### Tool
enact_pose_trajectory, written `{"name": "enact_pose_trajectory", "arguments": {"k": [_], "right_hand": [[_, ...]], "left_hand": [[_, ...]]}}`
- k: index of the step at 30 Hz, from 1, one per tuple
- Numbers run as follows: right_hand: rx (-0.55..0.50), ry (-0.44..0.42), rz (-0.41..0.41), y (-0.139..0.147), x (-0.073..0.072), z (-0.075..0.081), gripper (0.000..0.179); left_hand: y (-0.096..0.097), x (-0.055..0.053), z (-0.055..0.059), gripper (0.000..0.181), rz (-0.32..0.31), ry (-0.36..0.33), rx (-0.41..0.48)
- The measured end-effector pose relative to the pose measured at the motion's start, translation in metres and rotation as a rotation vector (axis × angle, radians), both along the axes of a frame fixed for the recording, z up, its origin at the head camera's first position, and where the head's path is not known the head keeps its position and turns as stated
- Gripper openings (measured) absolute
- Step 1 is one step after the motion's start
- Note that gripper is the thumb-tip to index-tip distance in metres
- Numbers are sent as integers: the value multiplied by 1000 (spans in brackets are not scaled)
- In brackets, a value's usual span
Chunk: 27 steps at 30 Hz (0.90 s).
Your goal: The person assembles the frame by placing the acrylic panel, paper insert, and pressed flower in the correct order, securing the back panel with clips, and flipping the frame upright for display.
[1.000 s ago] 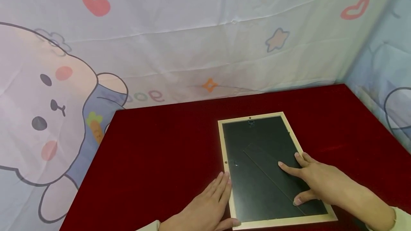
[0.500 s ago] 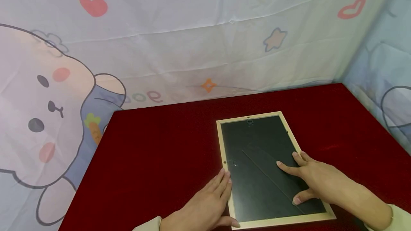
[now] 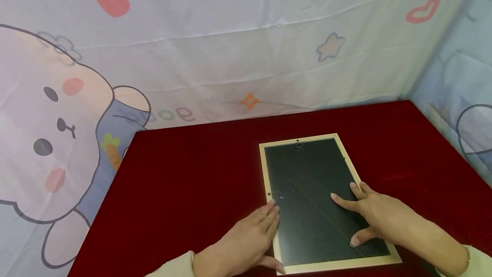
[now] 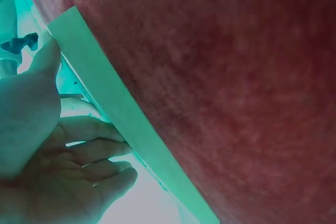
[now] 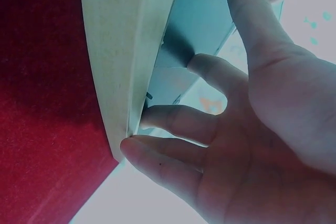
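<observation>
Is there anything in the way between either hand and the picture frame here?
Nothing visible. The left hand touches the picture frame along its left side, thumb at the near corner. The right hand has its thumb and index finger over the dark back, other fingers at the right border, with no object between.

This looks like a little corner made with cloth. I can't tell if it is in a home or a studio. A big pale sheet [image 3: 215,46] hangs behind the far edge of the red table [image 3: 192,178], with creases in it. It shows a cartoon animal [image 3: 46,114] past the left edge, a pink heart [image 3: 115,5], a star [image 3: 330,48] and backwards letters [image 3: 186,114]. A bluish sheet [image 3: 461,80] hangs past the right edge.
</observation>
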State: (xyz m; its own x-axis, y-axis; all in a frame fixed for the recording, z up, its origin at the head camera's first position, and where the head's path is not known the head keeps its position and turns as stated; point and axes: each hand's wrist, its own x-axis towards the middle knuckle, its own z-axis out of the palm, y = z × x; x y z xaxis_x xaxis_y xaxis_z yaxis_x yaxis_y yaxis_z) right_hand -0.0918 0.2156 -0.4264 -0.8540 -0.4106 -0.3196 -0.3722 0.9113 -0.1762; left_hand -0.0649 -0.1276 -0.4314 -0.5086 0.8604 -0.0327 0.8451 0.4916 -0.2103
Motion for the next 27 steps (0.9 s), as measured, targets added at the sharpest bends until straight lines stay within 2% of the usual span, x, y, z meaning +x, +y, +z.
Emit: {"name": "enact_pose_trajectory", "arguments": {"k": [5, 8, 10, 15, 20, 25, 27], "right_hand": [[-5, 5, -10, 1, 3, -2, 108], [-17, 14, -11, 2, 5, -2, 108], [-24, 27, -5, 2, 6, -2, 107], [-27, 44, -2, 2, 7, -1, 108], [-16, 41, -11, 0, 9, 0, 108], [-3, 22, -24, -1, 11, 1, 108], [-1, 16, -30, -1, 12, 1, 108]], "left_hand": [[3, -4, 4, 98, -78, 126, -9], [2, -5, 6, 99, -80, 136, -1], [0, -3, 7, 98, -48, 86, -7], [-2, 4, 12, 94, 86, -131, -56], [0, 10, 12, 92, 147, -212, -59], [6, 15, 8, 96, 215, -353, 25], [7, 16, 7, 96, 225, -374, 58]]}}
